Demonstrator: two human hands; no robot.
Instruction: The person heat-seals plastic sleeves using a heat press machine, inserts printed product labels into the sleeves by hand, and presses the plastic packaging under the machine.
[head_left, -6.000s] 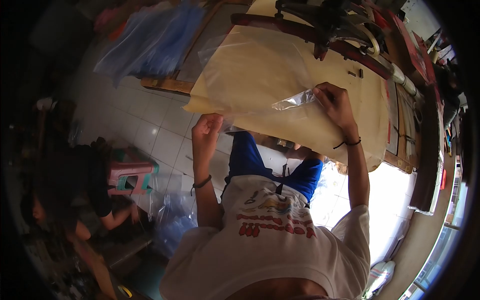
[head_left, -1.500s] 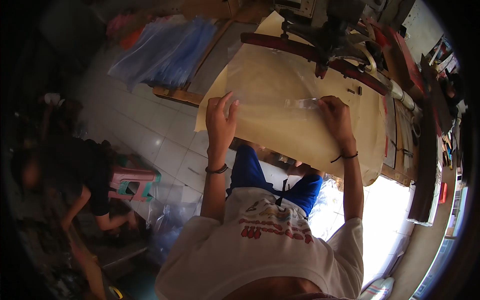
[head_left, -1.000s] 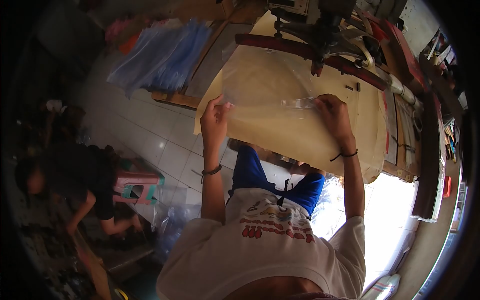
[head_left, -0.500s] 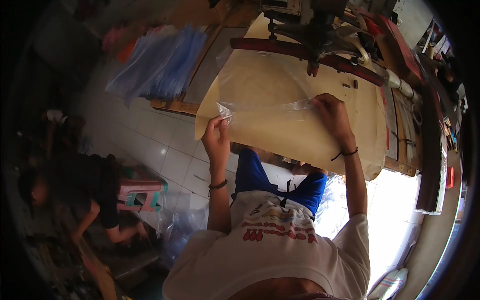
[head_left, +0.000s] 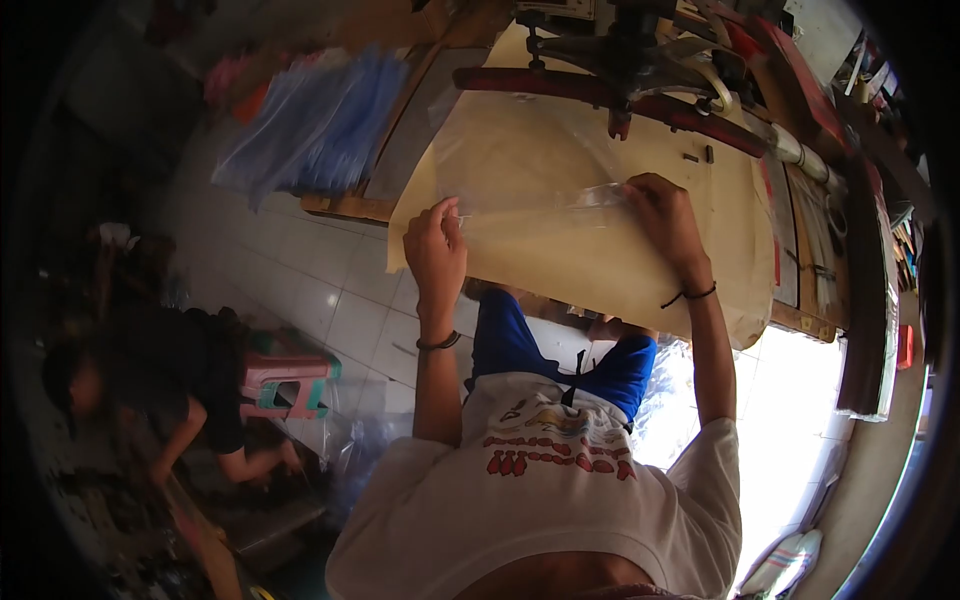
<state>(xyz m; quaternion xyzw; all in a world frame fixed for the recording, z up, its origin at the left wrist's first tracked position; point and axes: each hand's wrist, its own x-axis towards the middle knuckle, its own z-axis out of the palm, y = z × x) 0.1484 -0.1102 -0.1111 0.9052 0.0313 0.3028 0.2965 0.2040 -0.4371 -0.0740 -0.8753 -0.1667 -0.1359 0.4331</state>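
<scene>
A clear plastic sheet lies over the tan paper that covers the work table. My left hand pinches the sheet's near left corner between thumb and fingers. At the near right corner, my right hand grips the same sheet, its fingertips bent over the edge. The sheet's near edge stretches between the two hands and shines beside the right one. Beyond it, a dark red curved bar of a black metal machine hangs over the paper.
Bluish plastic sheets are piled at the back left. Two small dark pieces lie on the paper at the right. A person in dark clothes crouches at the lower left near a pink and green stool. White tiles cover the floor.
My left hand has risen from the table's near edge, and the crumpled corner beside it has flattened. My right hand stays near its place, still on the sheet.
</scene>
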